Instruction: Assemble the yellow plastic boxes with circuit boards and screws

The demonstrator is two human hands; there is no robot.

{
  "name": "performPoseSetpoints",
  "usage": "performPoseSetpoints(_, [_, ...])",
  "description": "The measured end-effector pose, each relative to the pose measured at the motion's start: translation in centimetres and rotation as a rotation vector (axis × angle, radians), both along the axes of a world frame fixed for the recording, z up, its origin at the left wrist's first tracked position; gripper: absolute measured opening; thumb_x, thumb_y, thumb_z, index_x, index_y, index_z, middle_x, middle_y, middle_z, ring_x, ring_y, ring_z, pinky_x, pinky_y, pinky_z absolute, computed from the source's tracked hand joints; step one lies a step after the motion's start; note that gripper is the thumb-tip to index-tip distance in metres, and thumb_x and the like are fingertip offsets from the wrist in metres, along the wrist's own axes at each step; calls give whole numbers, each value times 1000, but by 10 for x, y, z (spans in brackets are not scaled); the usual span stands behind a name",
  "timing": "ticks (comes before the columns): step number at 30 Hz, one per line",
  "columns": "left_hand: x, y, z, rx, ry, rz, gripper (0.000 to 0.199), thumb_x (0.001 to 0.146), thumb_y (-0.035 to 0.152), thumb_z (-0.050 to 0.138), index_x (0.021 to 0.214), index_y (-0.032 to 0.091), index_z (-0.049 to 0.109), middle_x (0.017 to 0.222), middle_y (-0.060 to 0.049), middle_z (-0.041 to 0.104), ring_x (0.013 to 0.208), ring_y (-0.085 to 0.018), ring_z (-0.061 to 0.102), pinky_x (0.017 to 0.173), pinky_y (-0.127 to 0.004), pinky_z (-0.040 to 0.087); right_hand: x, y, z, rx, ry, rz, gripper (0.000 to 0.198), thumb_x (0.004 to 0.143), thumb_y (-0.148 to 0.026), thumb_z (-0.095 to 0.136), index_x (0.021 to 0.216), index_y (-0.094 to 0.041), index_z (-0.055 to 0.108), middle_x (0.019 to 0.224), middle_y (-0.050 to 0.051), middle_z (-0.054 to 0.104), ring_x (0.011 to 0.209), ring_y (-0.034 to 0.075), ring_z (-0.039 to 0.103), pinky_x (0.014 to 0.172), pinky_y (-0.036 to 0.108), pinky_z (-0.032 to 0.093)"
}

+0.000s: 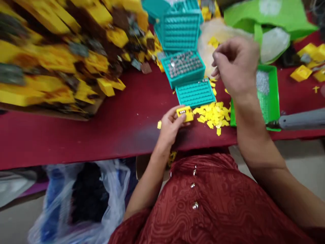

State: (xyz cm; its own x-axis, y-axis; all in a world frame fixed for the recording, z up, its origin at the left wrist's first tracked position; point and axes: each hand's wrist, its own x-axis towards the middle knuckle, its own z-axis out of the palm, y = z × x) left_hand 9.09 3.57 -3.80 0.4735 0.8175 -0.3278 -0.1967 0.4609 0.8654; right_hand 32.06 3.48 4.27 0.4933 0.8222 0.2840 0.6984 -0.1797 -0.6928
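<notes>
Holding, left hand (169, 128): a small yellow case (188, 115) is grasped between thumb and fingers, above the near part of the desk (114, 130), just beside a pile of yellow pieces (215, 115).
Raised, right hand (237, 64): the fingers are curled in, with thumb and forefinger brought near each other; whether anything is pinched cannot be told, as the hand is blurred.
Green tray (274, 76): it is partly hidden by the right forearm; silver bits (262, 83) are held in it.
Grey-handled tool (302, 119): it is cut off at the right edge.
Yellow heap (53, 57): it is blurred and cut off at upper left.
</notes>
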Motion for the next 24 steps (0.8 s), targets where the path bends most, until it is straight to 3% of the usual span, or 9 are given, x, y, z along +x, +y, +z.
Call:
performPoseSetpoints(4, [-7,-2,-1,-29,8,-40,44,73,36,93,111,18,79,106,-9,84,89,-21,82,63,-23,66,-25,-96,-8,-76,7,-8,16,99,-34,62,94,-23,72,87,5,72,79,19,69,78,37,58])
performPoseSetpoints(8, [-12,-13,10,-69,18,-75,42,75,34,91,112,16,79,108,-10,85,90,-22,83,61,-22,66,-34,-148,-32,-218,-209,145,21,103,-29,58,96,-22,76,97,8,76,93,22,71,87,38,57])
performPoseSetpoints(11, [-11,-21,12,-60,47,-58,45,76,36,92,114,17,79,111,-10,85,93,-23,84,62,-21,66,-39,-154,-45,-245,-337,232,25,106,-27,56,96,-20,78,94,10,73,90,22,67,81,37,53])
performPoseSetpoints(18, [-11,-30,9,-48,77,-45,48,78,38,91,119,17,75,109,-10,84,93,-22,83,67,-24,68,-53,-131,-56,-489,-442,182,18,102,-24,60,90,-17,72,97,13,69,90,23,57,78,38,44])
performPoseSetpoints(22, [-12,-32,9,-36,66,-47,49,79,38,90,120,17,73,109,-9,83,93,-21,82,69,-24,68,-50,-126,-64,-459,-394,209,17,103,-21,55,94,-15,68,103,15,68,93,24,59,80,38,46])
performPoseSetpoints(24, [-12,-32,8,-24,76,-56,50,79,39,89,121,18,71,112,-9,83,95,-21,82,71,-26,69,-47,-128,-64,-380,-375,253,17,104,-21,55,93,-16,68,100,13,69,91,23,60,79,38,47])
